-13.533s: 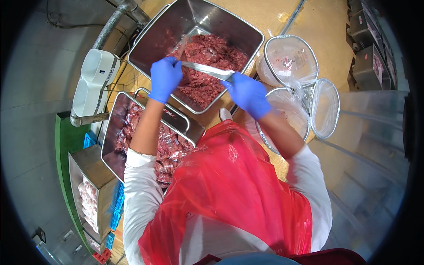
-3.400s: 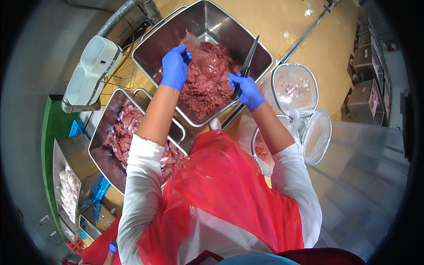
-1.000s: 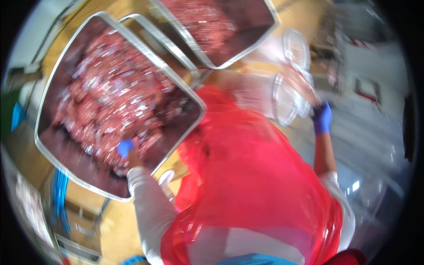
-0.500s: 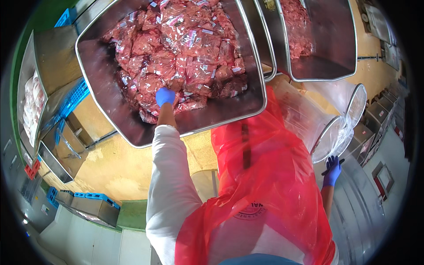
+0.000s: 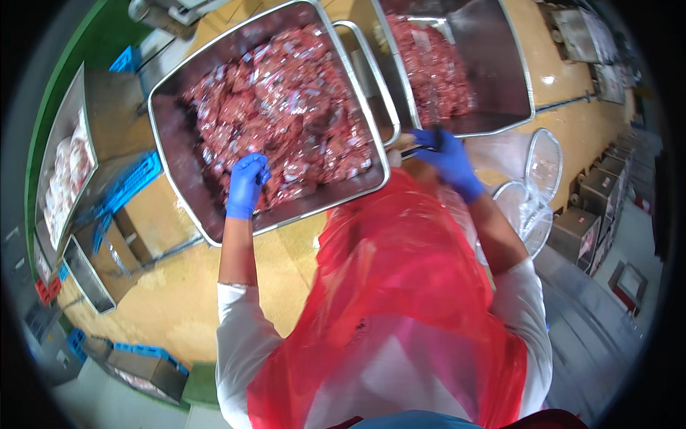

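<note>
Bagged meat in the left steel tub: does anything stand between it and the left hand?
Nothing visible does. The left hand is over the bagged meat, with its forearm across the steel tub's near rim; whether it touches the meat is unclear.

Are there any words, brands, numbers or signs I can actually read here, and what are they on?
None can be read.
Small pale labels on the clear-wrapped red meat packs in the deep rectangular steel bin: too small and blurred.
Small dark print, seen through the translucent red plastic apron: too faint and blurred to read.
</note>
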A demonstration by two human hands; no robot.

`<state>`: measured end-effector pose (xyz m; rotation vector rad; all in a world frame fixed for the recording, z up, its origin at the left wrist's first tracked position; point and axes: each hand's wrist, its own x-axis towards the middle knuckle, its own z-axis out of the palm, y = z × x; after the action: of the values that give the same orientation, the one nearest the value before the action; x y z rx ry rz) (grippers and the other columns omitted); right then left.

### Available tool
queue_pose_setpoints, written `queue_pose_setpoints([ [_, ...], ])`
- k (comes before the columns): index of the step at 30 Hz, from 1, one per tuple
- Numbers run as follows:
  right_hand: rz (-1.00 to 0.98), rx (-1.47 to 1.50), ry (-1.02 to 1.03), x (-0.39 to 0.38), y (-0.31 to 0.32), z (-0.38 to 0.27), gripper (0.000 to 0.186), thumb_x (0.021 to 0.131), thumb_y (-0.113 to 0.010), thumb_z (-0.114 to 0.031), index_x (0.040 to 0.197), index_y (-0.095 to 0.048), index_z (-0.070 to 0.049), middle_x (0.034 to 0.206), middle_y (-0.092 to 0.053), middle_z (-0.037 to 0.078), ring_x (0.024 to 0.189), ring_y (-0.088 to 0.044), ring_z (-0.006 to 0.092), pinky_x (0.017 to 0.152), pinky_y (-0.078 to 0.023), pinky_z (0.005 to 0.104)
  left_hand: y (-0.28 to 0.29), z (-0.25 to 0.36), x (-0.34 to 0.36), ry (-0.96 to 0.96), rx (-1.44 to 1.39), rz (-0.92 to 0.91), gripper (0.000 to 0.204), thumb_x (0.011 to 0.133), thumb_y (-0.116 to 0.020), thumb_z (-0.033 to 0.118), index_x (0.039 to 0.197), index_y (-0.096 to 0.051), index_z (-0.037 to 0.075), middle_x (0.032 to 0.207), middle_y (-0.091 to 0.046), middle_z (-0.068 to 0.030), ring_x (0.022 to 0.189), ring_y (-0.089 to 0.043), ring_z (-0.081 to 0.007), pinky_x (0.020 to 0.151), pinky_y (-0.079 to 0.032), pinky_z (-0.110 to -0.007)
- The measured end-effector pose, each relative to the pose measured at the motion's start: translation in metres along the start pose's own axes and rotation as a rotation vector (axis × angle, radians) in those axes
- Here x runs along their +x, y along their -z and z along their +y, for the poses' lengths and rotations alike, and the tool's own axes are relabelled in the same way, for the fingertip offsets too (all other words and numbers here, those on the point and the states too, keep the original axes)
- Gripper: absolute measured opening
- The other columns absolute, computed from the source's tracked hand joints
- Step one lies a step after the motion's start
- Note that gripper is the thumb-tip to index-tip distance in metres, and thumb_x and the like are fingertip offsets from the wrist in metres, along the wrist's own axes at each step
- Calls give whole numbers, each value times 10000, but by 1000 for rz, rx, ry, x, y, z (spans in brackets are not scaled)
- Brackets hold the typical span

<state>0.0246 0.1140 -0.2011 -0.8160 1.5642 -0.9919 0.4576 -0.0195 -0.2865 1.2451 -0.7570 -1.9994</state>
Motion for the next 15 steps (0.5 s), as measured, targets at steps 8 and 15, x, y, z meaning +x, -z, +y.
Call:
queue_pose_setpoints([
  [8,-93,75,312,77,-4,-93,463,823,-784,-137,1241,-642,3,866,-582,-19,832,-533,88,836,-484,266,-201,43,-20,10,-467,-291,113,943,-587,99,839,-551,74,692,-519,-18,606,-463,-124,563,-373,-281],
  [15,-53,393,382,58,72,-119,360,823,-765,-19,720,-438,-126,751,-499,-39,771,-552,74,777,-493,272,-305,70,-30,78,-456,-67,155,959,-574,156,825,-527,95,672,-490,-18,575,-422,-139,575,-376,-295],
])
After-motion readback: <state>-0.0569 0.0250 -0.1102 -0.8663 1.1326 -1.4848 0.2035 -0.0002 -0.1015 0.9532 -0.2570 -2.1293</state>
